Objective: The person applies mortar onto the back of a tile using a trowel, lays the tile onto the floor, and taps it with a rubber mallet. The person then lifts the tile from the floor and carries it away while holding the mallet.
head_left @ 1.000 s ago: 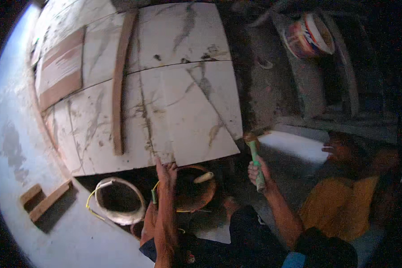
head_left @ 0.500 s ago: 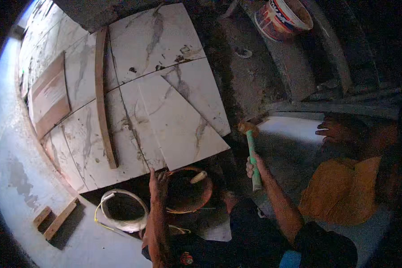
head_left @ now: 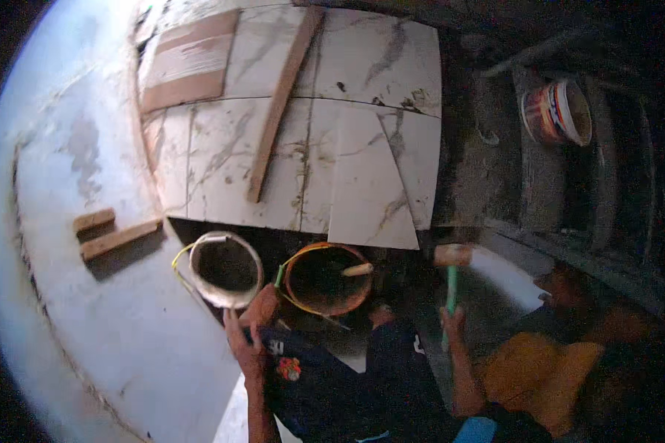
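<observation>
My right hand (head_left: 453,323) is closed around the green handle of a mallet (head_left: 452,279). Its brownish head points up, beside a pale shiny panel (head_left: 504,275). My left hand (head_left: 245,341) is near my dark-clad leg, just below the pale bucket (head_left: 226,270), with fingers extended and nothing visible in them. Large white marble-patterned tiles (head_left: 236,159) cover the floor ahead. One tile (head_left: 373,177) lies askew over the others, its near edge overhanging a dark gap.
An orange-rimmed bucket (head_left: 329,310) holds a wooden-handled tool (head_left: 358,270). A long wooden batten (head_left: 282,111) and a brown board (head_left: 192,59) lie on the tiles. Wood pieces (head_left: 122,240) sit at left. Another person's hand (head_left: 565,286) touches the panel. A paint bucket (head_left: 558,112) stands far right.
The view has turned, so the tiles appear farther right. My left hand has drawn back from the tile's near edge toward my leg. The mallet stays in my right hand.
</observation>
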The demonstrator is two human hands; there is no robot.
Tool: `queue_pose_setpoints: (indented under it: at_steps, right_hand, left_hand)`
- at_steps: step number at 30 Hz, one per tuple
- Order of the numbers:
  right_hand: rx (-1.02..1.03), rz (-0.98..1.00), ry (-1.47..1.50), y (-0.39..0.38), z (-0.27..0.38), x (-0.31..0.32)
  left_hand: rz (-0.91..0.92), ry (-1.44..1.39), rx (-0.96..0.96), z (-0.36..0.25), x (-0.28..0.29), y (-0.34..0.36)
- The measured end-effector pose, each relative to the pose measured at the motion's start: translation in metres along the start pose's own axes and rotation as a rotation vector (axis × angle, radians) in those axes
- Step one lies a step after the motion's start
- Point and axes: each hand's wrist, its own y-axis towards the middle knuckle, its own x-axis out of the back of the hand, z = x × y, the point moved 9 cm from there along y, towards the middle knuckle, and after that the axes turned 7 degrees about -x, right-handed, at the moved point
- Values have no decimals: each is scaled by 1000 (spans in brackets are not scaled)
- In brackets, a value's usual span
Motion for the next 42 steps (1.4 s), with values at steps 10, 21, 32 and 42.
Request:
queue_pose_setpoints:
  at_steps: [10, 21, 32, 42]
  right_hand:
    - [341, 342, -850, -49, 75, -102]
    - [-127, 1205, -156, -196, 80, -295]
    - [419, -214, -269, 62, 147, -162]
    - [-32, 161, -385, 223, 60, -151]
  left_hand:
    - [96, -52, 338, -6, 21, -163]
    - [-4, -535, 437, -4, -29, -83]
    - [74, -1297, 668, 25, -100, -9]
    - [207, -1267, 764, 36, -150, -14]
